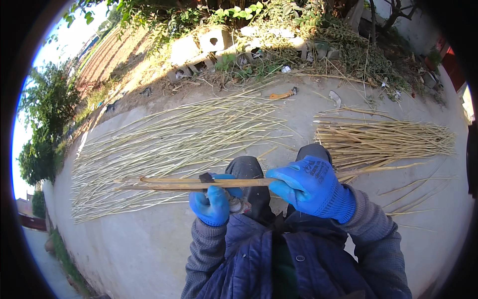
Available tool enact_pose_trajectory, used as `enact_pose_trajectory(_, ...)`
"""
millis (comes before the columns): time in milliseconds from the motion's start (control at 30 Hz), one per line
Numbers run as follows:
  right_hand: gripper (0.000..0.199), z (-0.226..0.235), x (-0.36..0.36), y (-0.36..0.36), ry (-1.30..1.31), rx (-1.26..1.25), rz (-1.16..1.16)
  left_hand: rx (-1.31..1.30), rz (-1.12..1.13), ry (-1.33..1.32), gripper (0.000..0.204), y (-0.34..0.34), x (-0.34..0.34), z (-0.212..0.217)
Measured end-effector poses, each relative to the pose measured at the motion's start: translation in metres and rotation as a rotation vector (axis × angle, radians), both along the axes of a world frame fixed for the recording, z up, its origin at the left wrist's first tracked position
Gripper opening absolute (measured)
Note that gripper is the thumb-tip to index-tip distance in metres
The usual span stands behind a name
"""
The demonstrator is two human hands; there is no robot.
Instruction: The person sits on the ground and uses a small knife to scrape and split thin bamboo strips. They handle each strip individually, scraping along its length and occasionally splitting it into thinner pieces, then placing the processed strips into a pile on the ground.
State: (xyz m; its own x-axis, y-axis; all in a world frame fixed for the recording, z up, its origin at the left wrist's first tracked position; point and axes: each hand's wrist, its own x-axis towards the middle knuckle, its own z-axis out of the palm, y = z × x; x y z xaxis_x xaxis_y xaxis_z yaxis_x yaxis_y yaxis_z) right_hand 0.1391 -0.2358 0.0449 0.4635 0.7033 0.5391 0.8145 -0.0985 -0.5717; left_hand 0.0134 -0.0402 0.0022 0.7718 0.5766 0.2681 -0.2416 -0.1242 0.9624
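Observation:
My right hand (303, 187), in a blue coated work glove, is closed around the right end of a tan cane stalk (256, 183) held level above my knees. My left hand (215, 202), gloved in blue too, grips a small dark-bladed tool (205, 178) with its fingers and thumb around the stalk. Left of the blade, the stalk parts into separate strips (159, 184) that stick out past the hand. Below that hand shows a pale, wrapped-looking end (240, 205), perhaps the tool's handle; the glove hides most of it.
Thin pale split strips (174, 134) cover the concrete ahead to the left. A pile of unsplit tan stalks (378, 142) lies to the right, with several loose ones nearer me. An orange-handled tool (283, 94) rests beyond. Blocks (214, 42) and weeds line the far edge.

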Motion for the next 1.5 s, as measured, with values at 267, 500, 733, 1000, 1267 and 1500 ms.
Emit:
enact_pose_trajectory(267, 0.030, -0.006, -0.016, 0.006, -0.135, 0.033, 0.010, 0.151, -0.128, -0.057, 0.041, -0.027, 0.004, -0.007)
enact_pose_trajectory(500, 0.033, 0.015, -0.005, -0.002, -0.192, -0.019, 0.020, 0.395, -0.122, 0.040, 0.030, -0.012, 0.006, 0.005)
enact_pose_trajectory(733, 0.032, 0.006, -0.001, -0.002, -0.230, -0.024, 0.020, 0.492, 0.013, -0.053, 0.053, -0.002, 0.009, -0.002)
enact_pose_trajectory(1000, 0.027, -0.001, 0.003, -0.002, -0.220, -0.008, 0.010, 0.035, -0.123, 0.044, 0.037, -0.005, 0.007, 0.010)
enact_pose_trajectory(1267, 0.026, -0.009, -0.004, 0.002, -0.178, 0.025, -0.046, 0.080, 0.041, 0.048, 0.041, -0.017, 0.010, -0.017)
enact_pose_trajectory(1500, 0.029, -0.008, 0.002, -0.005, -0.168, -0.038, -0.052, -0.099, 0.026, 0.009, 0.040, 0.000, 0.016, -0.003)
